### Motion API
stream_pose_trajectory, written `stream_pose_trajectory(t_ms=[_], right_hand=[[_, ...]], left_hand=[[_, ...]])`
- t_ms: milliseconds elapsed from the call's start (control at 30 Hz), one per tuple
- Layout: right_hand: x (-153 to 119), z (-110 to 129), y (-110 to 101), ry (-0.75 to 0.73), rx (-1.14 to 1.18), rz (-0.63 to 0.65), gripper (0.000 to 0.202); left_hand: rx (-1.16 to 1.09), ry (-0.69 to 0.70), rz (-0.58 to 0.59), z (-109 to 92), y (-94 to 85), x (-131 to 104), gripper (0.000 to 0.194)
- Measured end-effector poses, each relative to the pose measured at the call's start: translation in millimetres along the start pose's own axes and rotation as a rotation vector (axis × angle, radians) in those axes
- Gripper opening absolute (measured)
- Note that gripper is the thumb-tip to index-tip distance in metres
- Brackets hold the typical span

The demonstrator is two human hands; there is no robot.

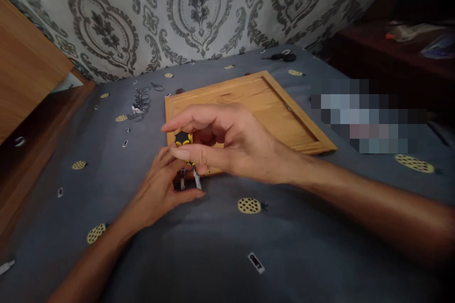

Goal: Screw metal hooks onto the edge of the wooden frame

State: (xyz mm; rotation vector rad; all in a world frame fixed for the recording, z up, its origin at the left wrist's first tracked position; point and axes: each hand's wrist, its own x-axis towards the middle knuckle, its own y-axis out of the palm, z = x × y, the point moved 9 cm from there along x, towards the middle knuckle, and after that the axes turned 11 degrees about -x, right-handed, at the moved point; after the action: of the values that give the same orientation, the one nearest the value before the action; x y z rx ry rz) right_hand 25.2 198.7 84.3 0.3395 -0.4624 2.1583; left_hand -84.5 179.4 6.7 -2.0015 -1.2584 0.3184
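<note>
Head view: I was working low over a blue-grey pineapple-print cloth [213, 255], both hands together at the near left part of a framed wooden panel [245, 97].
Black-and-yellow handle: the tool [182, 138] stood between my two hands, its rounded end toward me; I judged it to be a screwdriver, though its tip was hidden.
Right hand: my right hand [245, 144] curled loosely about the handle, thumb across its near side, index finger reaching past it; a gap showed between those two, so I could not tell whether it gripped firmly.
Left hand: my left hand [161, 184] was bent below the handle, fingers and thumb around a pale metal piece [197, 180]; whether it pinched that piece or only steadied it, I could not tell.
Step in hand: this looked like turning or seating the tool, with my right hand perhaps taking a fresh hold.
Next move: as I judged it, the work called for closing my right fingers on the handle and keeping it in line, while the left steadied the piece.
Loose metal bits: a cluster [141, 99] lay on the cloth beyond the panel's left edge, apart from both hands.
</note>
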Motion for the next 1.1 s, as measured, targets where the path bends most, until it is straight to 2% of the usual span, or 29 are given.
stream_pose_trajectory(t_ms=[167,367,633,833,933,1100], right_hand=[[0.5,-1.3,1.3,0.019,0.029,0.012,0.008],[-0.2,-4.6,0.6,0.048,0.052,-0.005,0.017],[-1.9,-0.4,-0.9,0.032,-0.046,0.065,0.012],[-2.1,-1.6,-1.4,0.042,-0.039,0.027,0.011],[-0.8,-1.5,0.1,0.021,-0.046,0.050,0.010],[1.1,-0.2,-1.9,-0.022,-0.166,0.072,0.004]], left_hand=[[-0.003,0.008,-0.001,-1.1,-0.9,0.4,0.026],[-0.006,-0.031,0.016,2.4,0.9,-0.6,0.027],[0.006,0.039,0.015,-4.6,-0.2,0.7,0.027],[0.003,-0.015,0.021,0.9,0.6,-0.3,0.029],[0.016,0.000,0.007,-0.5,-0.6,0.1,0.028],[0.036,-0.003,-0.011,2.0,-0.9,-1.1,0.028]])
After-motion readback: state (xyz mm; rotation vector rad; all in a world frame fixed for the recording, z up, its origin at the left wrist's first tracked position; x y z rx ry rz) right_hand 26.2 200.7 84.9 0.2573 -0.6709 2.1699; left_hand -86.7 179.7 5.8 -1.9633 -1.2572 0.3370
